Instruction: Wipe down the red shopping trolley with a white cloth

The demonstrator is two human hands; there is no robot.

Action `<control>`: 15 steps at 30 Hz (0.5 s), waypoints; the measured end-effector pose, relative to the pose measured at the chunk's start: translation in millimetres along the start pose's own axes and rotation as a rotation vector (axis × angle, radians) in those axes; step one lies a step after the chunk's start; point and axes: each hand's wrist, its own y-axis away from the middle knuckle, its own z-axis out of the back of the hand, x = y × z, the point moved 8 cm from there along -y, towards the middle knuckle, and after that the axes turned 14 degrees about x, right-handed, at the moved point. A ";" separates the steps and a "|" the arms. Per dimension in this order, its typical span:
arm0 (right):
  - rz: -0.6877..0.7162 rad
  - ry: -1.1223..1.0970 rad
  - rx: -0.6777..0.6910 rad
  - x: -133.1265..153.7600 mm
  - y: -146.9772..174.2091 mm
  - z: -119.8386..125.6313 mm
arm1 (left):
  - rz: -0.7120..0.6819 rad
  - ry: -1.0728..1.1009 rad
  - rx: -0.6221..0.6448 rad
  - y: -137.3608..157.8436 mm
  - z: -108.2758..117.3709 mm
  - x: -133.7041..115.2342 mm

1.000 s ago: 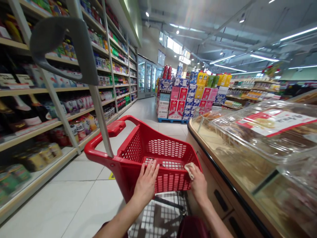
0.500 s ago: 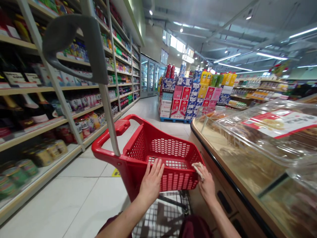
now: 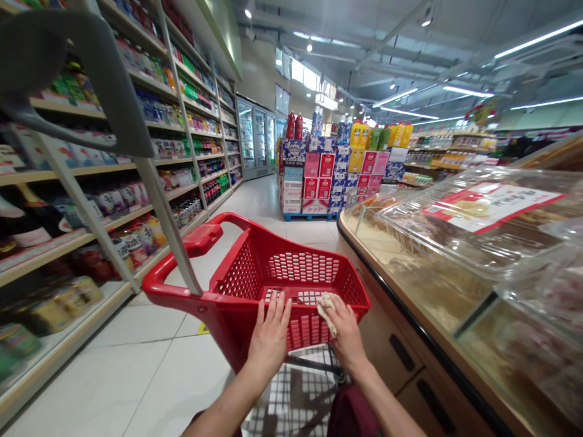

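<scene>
A red shopping cart [image 3: 218, 312] stands before me, with a perforated basket and a grey pole rising at its left end. My left hand [image 3: 269, 331] rests on the near rim of the basket, fingers stretched out and holding nothing. Farther right on the same rim, my right hand [image 3: 346, 331] presses a crumpled pale cloth [image 3: 327, 312] against the edge. Part of the cloth hangs over the outer side, and the rest is hidden beneath the fingers. Up at the left, a dark grey loop handle [image 3: 109, 85] is fixed to the pole.
Shelves of drinks and cans [image 3: 109, 230] line the left side. A glass-topped display counter [image 3: 401, 303] with clear plastic packs runs close along the right. Ahead, stacked cartons [image 3: 319, 176] stand on a blue pallet. Glass-door coolers [image 3: 257, 136] are at the back.
My right hand has slid the cloth leftward along the near rim, away from the right corner. The left hand stays on the rim. My view has shifted slightly.
</scene>
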 end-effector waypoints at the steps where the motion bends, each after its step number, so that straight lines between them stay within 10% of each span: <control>1: -0.038 0.021 0.003 -2.0 -0.6 -0.6 | -0.010 -0.001 0.001 -0.2 0.3 -0.7; 5: -0.351 0.037 -0.030 -34.6 5.4 5.5 | -0.019 -0.019 -0.016 0.0 1.5 -2.2; 10: -0.086 0.020 0.027 -3.8 0.3 -4.2 | 0.002 -0.028 -0.017 0.3 0.9 -1.5; 15: -0.407 -0.031 -0.034 -39.0 7.4 2.6 | -0.020 -0.044 -0.046 0.8 1.4 -2.1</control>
